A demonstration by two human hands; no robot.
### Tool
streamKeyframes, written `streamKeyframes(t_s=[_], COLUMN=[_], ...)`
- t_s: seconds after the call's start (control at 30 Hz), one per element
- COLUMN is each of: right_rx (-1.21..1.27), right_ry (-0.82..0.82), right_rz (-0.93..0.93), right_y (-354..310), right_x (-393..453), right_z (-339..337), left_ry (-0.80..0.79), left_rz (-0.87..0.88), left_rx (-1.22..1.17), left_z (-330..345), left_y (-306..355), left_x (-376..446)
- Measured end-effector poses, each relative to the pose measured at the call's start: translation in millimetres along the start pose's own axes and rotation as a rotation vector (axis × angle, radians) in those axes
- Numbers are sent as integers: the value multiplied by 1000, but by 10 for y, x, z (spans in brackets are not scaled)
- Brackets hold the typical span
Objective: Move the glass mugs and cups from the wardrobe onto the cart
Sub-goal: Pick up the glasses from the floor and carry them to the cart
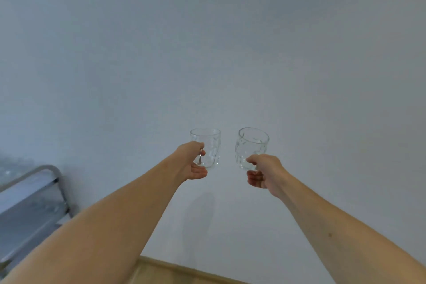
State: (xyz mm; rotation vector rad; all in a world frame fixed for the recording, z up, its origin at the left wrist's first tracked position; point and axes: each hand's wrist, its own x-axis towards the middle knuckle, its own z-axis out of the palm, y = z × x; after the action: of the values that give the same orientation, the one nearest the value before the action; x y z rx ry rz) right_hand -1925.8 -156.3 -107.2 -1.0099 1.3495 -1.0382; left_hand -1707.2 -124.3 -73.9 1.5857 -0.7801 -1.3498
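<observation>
Light is soft and diffuse, cool blue-grey cast, no hard source visible. Wall (pixel 230 41) is evenly lit, slightly darker toward the upper right corner. Faint soft shadow on the wall below the left hand (pixel 193 163); no crisp shadow edges anywhere. Glass cups (pixel 208 150) show only mild highlights, no blown glare. Centre is reasonably sharp. Wide-angle stretch at the edges: forearms balloon toward the bottom corners, floor strip (pixel 184 272) runs tilted. Cart (pixel 34 196) at left edge is smeared, its contents unreadable.
</observation>
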Motion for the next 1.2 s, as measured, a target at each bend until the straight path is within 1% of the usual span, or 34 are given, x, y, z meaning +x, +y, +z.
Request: streamKeyframes(t_s=[0.13,0.37,0.53,0.73,0.9,1.0,1.2], right_rx=[-57,-120,-161,-226,-293,-340,-376], right_ry=[-146,-432,-640,-838,-955,-989,-1043], right_rz=[2,4,35,58,87,95,115], right_y=[-31,-52,-65,77,254,402,731], right_x=[229,565,588,412,255,136,-272], right_z=[919,2698,3944,5182,6038,6527,7419], left_ry=[129,395,597,799,936,1004,1023], left_rz=[-26,-24,-57,-108,-162,-182,-209], left_rx=[-79,-218,-262,-327,-389,-411,-469], left_z=[-845,-2346,-3362,-4400,-5162,-5570,-6456], left_y=[-88,-96,-21,-153,-409,-598,-874], left_x=[132,340,317,232,86,-39,-221])
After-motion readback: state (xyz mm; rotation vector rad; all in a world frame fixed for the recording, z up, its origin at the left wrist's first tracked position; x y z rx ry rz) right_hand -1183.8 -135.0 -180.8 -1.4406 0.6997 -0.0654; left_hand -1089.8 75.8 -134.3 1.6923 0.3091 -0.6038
